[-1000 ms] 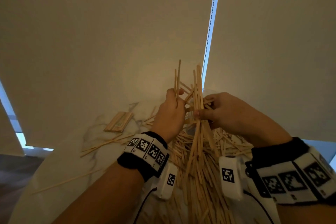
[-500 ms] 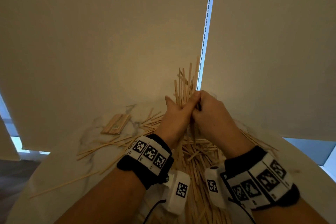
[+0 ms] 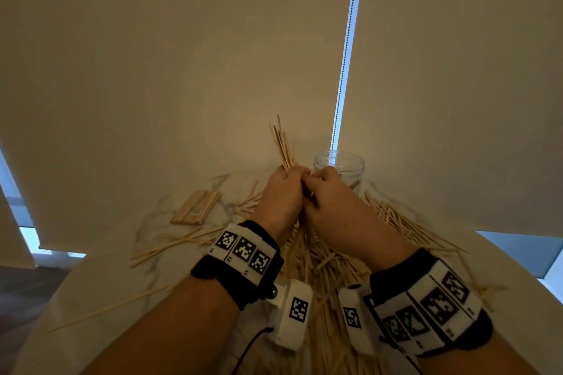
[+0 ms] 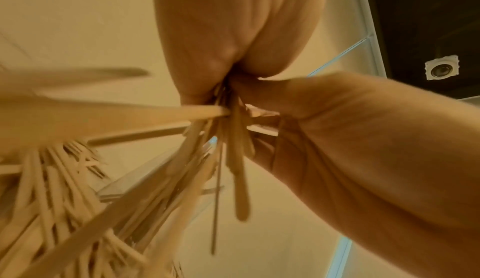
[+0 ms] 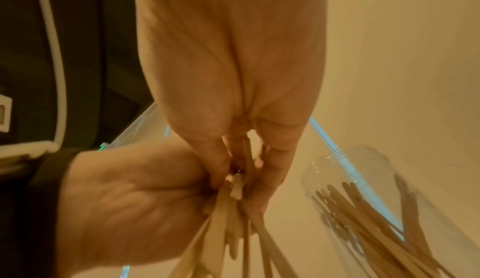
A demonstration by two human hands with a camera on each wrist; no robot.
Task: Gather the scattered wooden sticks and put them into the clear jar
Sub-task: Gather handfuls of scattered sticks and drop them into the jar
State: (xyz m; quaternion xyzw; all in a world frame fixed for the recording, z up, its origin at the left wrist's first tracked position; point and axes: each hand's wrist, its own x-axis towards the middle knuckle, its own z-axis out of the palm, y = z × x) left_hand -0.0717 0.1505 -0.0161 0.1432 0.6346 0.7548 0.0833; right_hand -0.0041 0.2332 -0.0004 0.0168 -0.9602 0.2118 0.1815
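Observation:
Both hands meet above a heap of wooden sticks [image 3: 332,265] on the white marble table [image 3: 100,280]. My left hand [image 3: 281,192] grips a bundle of sticks [image 3: 283,146] whose tips poke up past the knuckles. My right hand [image 3: 332,195] presses against it and curls round the same bundle [image 5: 241,204]. Just behind the right hand stands the clear jar [image 3: 341,167], upright with an open mouth. The right wrist view shows several sticks inside the jar [image 5: 363,206]. In the left wrist view the bundle [image 4: 233,159] fans downward from both fists.
A neat flat stack of wide sticks [image 3: 196,207] lies at the left rear of the table. Loose thin sticks [image 3: 170,248] trail toward the left edge. More sticks [image 3: 402,222] spread to the right of the jar. Roller blinds [image 3: 182,55] hang behind.
The splayed sticks have been squeezed into one tighter bundle. Both hands closed together and shifted a little left, and the jar behind the right hand has come into sight.

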